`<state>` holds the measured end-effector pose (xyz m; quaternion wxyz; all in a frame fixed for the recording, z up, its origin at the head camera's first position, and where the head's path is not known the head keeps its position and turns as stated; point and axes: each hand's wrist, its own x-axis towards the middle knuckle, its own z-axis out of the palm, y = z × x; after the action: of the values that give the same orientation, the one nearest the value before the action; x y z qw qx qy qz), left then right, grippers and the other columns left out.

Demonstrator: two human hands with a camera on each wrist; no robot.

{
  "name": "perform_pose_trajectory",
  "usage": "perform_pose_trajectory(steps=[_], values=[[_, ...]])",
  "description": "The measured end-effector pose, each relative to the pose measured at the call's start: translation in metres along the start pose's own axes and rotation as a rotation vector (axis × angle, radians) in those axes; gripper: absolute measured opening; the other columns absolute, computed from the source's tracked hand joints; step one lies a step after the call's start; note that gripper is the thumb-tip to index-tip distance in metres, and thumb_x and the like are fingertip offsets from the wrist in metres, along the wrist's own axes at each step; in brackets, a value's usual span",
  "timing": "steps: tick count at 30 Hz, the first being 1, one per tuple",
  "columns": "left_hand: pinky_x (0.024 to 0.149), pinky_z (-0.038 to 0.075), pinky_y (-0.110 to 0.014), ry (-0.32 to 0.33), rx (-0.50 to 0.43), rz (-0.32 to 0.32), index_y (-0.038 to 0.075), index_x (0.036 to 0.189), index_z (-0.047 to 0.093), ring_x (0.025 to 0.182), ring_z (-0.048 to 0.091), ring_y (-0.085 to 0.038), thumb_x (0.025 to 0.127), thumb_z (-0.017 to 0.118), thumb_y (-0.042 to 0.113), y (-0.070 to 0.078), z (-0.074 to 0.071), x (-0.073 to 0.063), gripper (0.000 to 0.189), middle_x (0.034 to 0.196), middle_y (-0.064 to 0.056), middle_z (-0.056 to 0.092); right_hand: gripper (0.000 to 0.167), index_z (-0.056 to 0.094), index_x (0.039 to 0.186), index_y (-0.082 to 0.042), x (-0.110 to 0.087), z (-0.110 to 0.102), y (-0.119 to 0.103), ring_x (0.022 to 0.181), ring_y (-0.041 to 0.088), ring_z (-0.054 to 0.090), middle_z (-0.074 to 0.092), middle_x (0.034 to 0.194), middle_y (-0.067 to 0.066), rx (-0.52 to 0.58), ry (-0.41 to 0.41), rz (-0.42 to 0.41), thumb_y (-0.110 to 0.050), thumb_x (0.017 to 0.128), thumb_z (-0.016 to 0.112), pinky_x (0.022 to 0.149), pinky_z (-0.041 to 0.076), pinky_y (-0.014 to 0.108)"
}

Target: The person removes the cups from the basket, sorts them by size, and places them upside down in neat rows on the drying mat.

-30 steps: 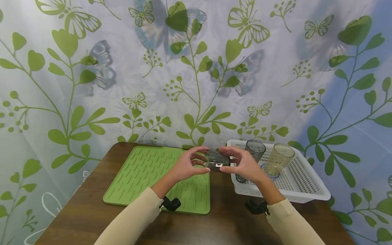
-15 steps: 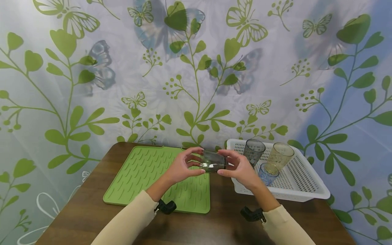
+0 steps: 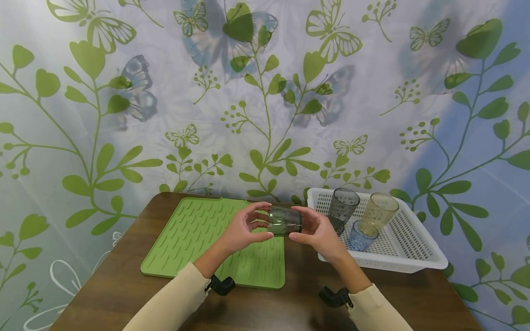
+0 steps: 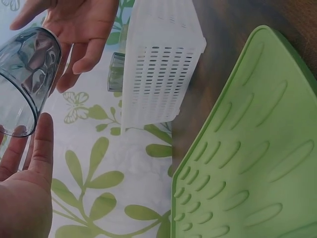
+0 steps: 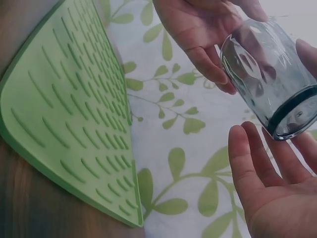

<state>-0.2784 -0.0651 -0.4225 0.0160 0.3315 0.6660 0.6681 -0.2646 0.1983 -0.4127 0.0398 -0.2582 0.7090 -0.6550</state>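
Note:
A clear grey drinking glass (image 3: 285, 221) lies sideways in the air between both hands, over the gap between mat and basket. My left hand (image 3: 244, 227) pinches its left end between thumb and fingers. At the other end, my right hand (image 3: 323, 234) holds it with spread fingertips and thumb. In the left wrist view the rim of the glass (image 4: 34, 64) meets the left fingertips. The right wrist view shows the thick base of the glass (image 5: 294, 114) against the right fingertips. Nothing is visible inside the glass.
A green ridged drying mat (image 3: 198, 239) lies on the brown table (image 3: 273, 308) at left. At right stands a white perforated basket (image 3: 426, 248) with a tall grey glass (image 3: 344, 203), an amber glass (image 3: 381, 209), a small blue glass (image 3: 363, 236) and a dark glass (image 3: 337, 224). A leaf-patterned curtain (image 3: 265, 128) hangs behind.
Both hands have moved a little to the left with the glass, away from the basket. The small blue glass and the dark glass in the basket now show more fully.

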Motion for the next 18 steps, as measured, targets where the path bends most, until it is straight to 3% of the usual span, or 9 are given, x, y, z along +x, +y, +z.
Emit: perform_pose_trajectory(steps=[8, 18], values=[[0.100, 0.058, -0.037, 0.003, -0.010, 0.012, 0.005, 0.147, 0.050, 0.121, 0.057, -0.051, 0.086, 0.079, -0.001, -0.002, 0.001, -0.004, 0.068, 0.138, -0.024, 0.052, 0.065, 0.050, 0.147, 0.000, 0.000, 0.002, 0.008, 0.106, 0.019, 0.070, 0.067, 0.123, 0.004, 0.055, -0.003, -0.050, -0.002, 0.088, 0.078, 0.080, 0.062, 0.030], [0.099, 0.058, -0.034, -0.018, 0.006, 0.001, 0.001, 0.147, 0.049, 0.119, 0.060, -0.041, 0.086, 0.080, 0.000, -0.004, 0.000, -0.005, 0.068, 0.139, -0.023, 0.053, 0.064, 0.051, 0.145, 0.003, -0.002, 0.003, 0.016, 0.103, 0.014, 0.071, 0.070, 0.118, 0.000, 0.069, 0.014, -0.041, -0.001, 0.087, 0.079, 0.081, 0.063, 0.029]])
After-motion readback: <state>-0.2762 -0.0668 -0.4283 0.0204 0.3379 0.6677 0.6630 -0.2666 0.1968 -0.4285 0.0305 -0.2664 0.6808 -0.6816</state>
